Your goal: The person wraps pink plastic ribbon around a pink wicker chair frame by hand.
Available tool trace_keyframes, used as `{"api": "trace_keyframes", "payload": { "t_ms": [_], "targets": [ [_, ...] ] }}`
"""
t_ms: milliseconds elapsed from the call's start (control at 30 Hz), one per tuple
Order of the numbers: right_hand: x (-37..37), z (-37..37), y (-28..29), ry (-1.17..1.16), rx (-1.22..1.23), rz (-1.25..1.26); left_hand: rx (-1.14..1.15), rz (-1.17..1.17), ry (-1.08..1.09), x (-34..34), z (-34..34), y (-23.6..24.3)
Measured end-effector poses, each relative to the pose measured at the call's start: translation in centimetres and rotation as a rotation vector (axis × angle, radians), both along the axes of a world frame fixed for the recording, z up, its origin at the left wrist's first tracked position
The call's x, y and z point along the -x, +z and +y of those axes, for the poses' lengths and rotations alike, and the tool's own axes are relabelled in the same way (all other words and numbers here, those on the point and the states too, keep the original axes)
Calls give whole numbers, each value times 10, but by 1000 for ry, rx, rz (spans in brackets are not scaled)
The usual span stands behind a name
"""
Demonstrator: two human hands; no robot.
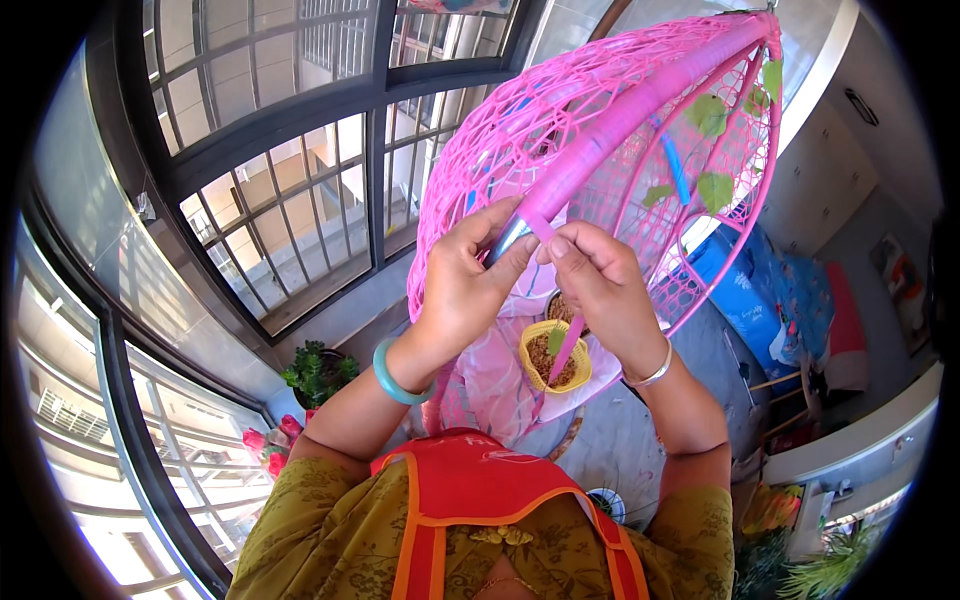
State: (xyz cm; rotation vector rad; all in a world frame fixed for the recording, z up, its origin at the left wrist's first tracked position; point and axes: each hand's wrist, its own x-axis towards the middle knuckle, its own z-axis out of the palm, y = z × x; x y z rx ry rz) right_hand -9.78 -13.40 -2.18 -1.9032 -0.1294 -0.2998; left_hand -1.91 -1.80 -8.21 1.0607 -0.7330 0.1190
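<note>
Pink ribbon (541, 227), flat and glossy, lies across a silvery tube (508, 239), pinched by thumb and forefinger of the right hand (603, 275); fingers of the left hand (464, 272) close round the tube. I see the ribbon's tail obstructing a yellow basket (527, 352); beyond arches a knotted-mesh chair (478, 150).

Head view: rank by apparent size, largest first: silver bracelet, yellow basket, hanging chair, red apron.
1. Hanging chair
2. Red apron
3. Yellow basket
4. Silver bracelet
Apparent size only; the apron sits close to the camera.
</note>
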Motion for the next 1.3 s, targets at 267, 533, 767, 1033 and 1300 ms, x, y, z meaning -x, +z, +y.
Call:
{"api": "trace_keyframes", "payload": {
  "t_ms": [267, 533, 767, 1033, 1300],
  "targets": [
    [8, 3, -6, -72, 242, -112, -34, -42, -4, 0, 3, 2],
    [9, 3, -13, -77, 277, -218, -75, -64, 15, 0, 3, 2],
    [18, -11, -12, -47, 237, -141, -24, -73, -22, 3, 2, 3],
    [-10, -49, -25, 67, 315, -239, -30, 12, -55, 7, 4, 6],
    [-57, -59, -55, 299, 52, -322, -16, -19, -39, 6, 3, 2]
  ]
}}
